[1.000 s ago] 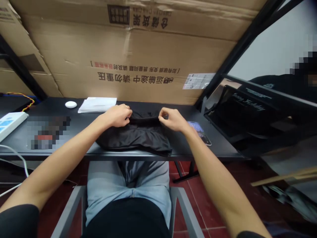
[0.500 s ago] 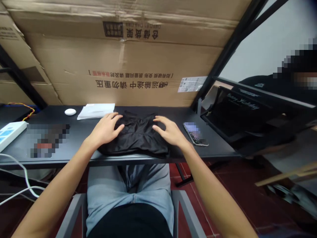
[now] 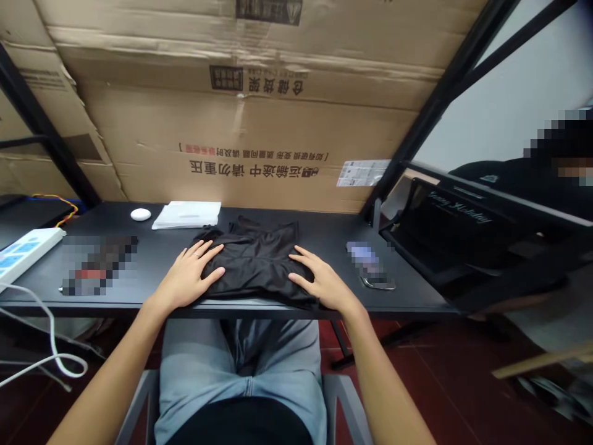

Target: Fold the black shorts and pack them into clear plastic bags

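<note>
A black garment of thin, shiny fabric lies on the dark desk in front of me, its narrower part pointing away. Its exact kind I cannot tell. Flat on its left side rests my left hand, fingers spread, with a ring on one finger. My right hand lies on the garment's right side, fingers apart and stretched toward the middle. Neither hand grips the fabric. A strip of something pale shows under the garment's near edge.
Behind the garment is a stack of white sheets or packets, beside a white oval object. A phone lies right; a power strip and a blurred-out item lie left. Cardboard backs the desk. Another person is at right.
Both hands have come nearer to me and now lie flatter on the garment. More fabric shows at its far left corner. The camera view has tilted up slightly.
</note>
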{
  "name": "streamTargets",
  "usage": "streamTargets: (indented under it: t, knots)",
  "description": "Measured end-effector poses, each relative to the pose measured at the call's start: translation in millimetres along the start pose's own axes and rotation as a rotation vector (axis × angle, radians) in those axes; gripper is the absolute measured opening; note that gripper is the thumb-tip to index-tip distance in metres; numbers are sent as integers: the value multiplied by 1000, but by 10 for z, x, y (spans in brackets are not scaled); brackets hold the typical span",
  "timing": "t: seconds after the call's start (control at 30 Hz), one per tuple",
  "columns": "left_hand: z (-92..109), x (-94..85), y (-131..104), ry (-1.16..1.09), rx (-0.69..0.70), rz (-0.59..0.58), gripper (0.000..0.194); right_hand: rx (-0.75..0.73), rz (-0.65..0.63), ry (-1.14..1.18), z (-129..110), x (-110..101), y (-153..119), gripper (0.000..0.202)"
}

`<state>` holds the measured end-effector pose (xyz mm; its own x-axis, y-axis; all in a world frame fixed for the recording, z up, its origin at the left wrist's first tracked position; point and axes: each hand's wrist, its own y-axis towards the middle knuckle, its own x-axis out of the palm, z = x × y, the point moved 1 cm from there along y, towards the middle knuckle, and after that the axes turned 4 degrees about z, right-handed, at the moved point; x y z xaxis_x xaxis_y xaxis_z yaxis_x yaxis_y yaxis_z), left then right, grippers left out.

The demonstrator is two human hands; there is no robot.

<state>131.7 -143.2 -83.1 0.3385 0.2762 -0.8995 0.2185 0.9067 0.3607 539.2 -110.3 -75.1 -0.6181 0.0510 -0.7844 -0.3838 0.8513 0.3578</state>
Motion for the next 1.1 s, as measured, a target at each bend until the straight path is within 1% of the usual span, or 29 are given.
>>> streamTargets:
  t: [0.3, 0.67, 1.1]
  knots:
    - [38, -45, -10, -22, -25, -20, 75, -15, 28, -33, -21, 21, 24, 47]
    - [46, -43, -18, -27, -25, -13, 74, -4, 48, -36, -44, 13, -5, 47]
    - [44, -55, -18, -42, -25, -18, 75, -28, 65, -33, -21, 12, 1, 46]
